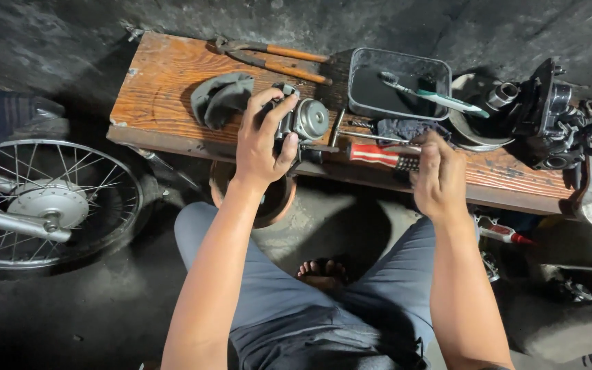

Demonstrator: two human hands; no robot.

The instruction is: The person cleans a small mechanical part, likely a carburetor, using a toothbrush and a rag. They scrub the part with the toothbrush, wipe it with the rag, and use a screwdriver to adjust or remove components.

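The grey metal engine part (303, 120) sits on the wooden bench (159, 82), gripped by the left hand (262, 147), whose fingers curl over its top and side. Left of it lies a dark rag (219, 97); further left, on the floor, is a spoked wheel (46, 202). Orange-handled pliers (275, 60) lie behind. To the right, a red-handled screwdriver (378, 155) rests on the bench, its black grip end touching the right hand (438, 179), fingers loosely bent around it. Beyond stands a black tray (399, 85) holding a toothbrush (433, 97).
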